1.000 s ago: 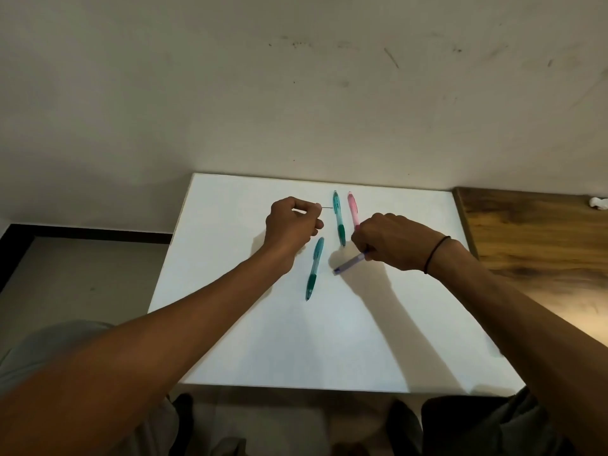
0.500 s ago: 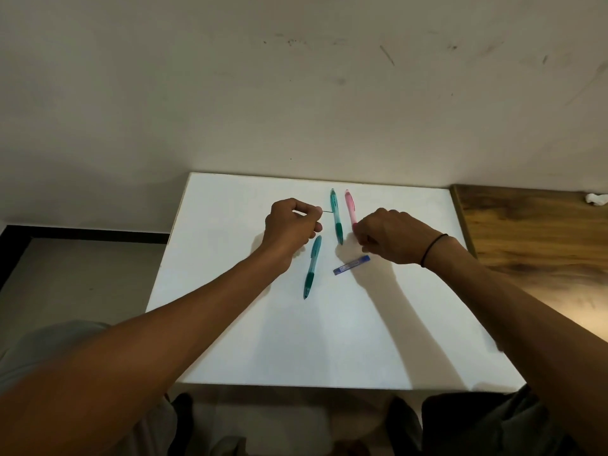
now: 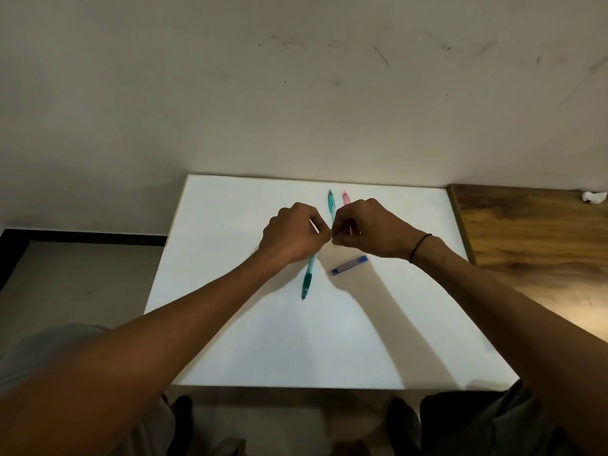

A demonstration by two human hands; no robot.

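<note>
Under the grip (image 3: 331, 237) spreads a white rectangular table top (image 3: 230, 340), its far edge set against the wall just beyond the grip. That wall (image 3: 296, 93) is off-white plaster, dim and marked high above the grip with dark scuffs and short scratches (image 3: 381, 56). Right of the grip a dark wood-grain surface (image 3: 526, 232) butts against the white top, with a small crumpled white scrap (image 3: 594, 196) at its far corner and a warm glare (image 3: 579, 311) nearer the camera. Left of the grip, lower down, lies a grey floor (image 3: 82, 284) edged by a black skirting strip (image 3: 82, 236)
</note>
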